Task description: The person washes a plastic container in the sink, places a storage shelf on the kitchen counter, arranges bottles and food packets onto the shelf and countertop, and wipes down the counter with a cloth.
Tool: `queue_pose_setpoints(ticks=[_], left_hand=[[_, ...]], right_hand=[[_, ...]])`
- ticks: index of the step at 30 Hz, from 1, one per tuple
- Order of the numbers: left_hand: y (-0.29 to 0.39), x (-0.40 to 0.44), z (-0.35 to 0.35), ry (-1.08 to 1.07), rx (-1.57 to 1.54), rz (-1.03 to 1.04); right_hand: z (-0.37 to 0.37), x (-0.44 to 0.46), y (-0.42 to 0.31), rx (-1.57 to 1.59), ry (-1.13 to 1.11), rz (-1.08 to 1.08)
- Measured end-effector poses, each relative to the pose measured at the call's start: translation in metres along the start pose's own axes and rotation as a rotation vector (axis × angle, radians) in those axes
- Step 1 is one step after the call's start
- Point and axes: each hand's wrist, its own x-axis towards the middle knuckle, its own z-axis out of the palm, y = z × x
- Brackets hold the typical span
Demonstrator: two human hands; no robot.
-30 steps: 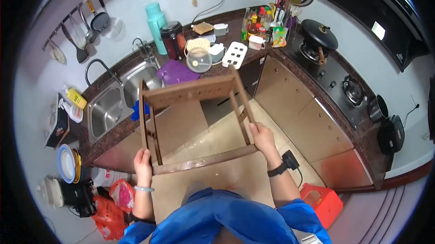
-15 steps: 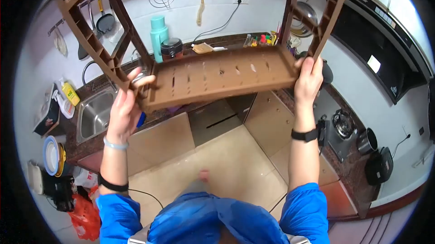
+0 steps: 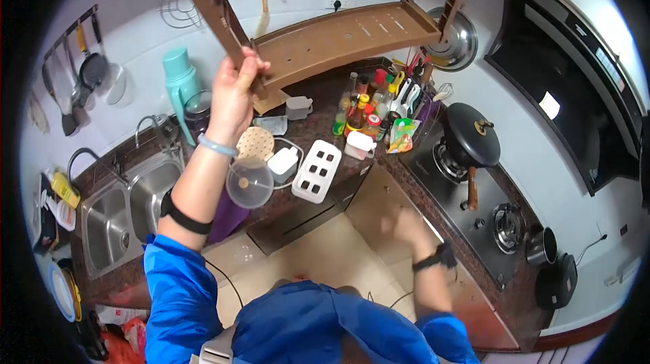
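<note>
A brown plastic shelf rack (image 3: 338, 36) is raised over the back of the counter, its slotted tier tilted and its upper part cut off by the frame's top edge. My left hand (image 3: 233, 90) is closed round the rack's left front post. Away from the rack, my right hand (image 3: 406, 227) hangs low in front of the right cabinets; motion blurs its fingers. Below the rack on the counter are a white block with square holes (image 3: 317, 171), a clear round tub (image 3: 249, 183), a white container (image 3: 282, 164) and a tan perforated disc (image 3: 255, 142).
Sauce bottles (image 3: 362, 110) and utensils crowd the back corner. A black lidded pan (image 3: 472, 135) sits on the stove (image 3: 467, 195) at right. To the left are a double sink (image 3: 128, 208) and a teal flask (image 3: 181, 80). A range hood (image 3: 558, 80) juts out at upper right.
My right hand has let go of the rack and dropped down. The rack has moved back, with my left hand still on it. The counter items beneath have come into view.
</note>
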Motion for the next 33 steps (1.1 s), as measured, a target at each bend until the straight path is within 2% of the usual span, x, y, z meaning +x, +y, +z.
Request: queue_pose_setpoints(ticks=[1, 2, 3, 5, 7, 9, 11, 13, 15, 16, 17, 19, 20, 27, 33], left_hand=[[-0.025, 0.019, 0.002, -0.012, 0.002, 0.012], [-0.048, 0.036, 0.008, 0.003, 0.034, 0.005], [-0.072, 0.053, 0.012, 0.019, 0.066, -0.003], [-0.125, 0.085, 0.015, 0.013, 0.117, -0.004], [-0.173, 0.11, 0.022, 0.054, 0.306, 0.003], [-0.208, 0.128, 0.033, 0.069, 0.369, 0.005], [-0.249, 0.14, 0.039, 0.064, 0.531, 0.057], [-0.286, 0.144, 0.048, 0.091, 0.546, -0.015], [-0.311, 0.144, 0.059, 0.125, 0.732, -0.062], [-0.322, 0.143, 0.064, 0.128, 0.762, -0.035], [-0.334, 0.144, 0.064, 0.132, 0.762, -0.039], [-0.36, 0.15, 0.061, 0.142, 0.772, 0.001], [-0.359, 0.154, 0.066, 0.169, 0.862, -0.073], [-0.439, 0.182, 0.043, 0.221, 0.713, -0.073], [-0.486, 0.191, 0.034, 0.24, 0.746, -0.057]], right_hand=[[-0.006, -0.011, -0.01, -0.245, -0.459, 0.03], [0.047, -0.02, 0.017, 0.194, -0.526, 0.125], [0.116, -0.047, 0.052, 0.788, -0.318, 0.104], [0.147, -0.074, 0.075, 0.942, -0.232, 0.193], [0.158, -0.085, 0.103, 0.835, -0.33, 0.416], [0.149, -0.085, 0.119, 0.594, -0.35, 0.391], [0.189, -0.089, 0.155, 0.609, -0.358, 0.102], [0.188, -0.086, 0.164, 0.536, -0.381, 0.12], [0.168, -0.063, 0.17, 0.673, -0.433, 0.2], [0.181, -0.059, 0.181, 0.611, -0.433, 0.175], [0.126, -0.031, 0.156, 0.668, -0.575, 0.544], [0.145, -0.024, 0.169, 0.681, -0.595, 0.497], [0.15, -0.022, 0.174, 0.684, -0.595, 0.487], [0.163, -0.015, 0.186, 0.681, -0.562, 0.576], [0.152, 0.0, 0.188, 0.652, -0.5, 0.626]])
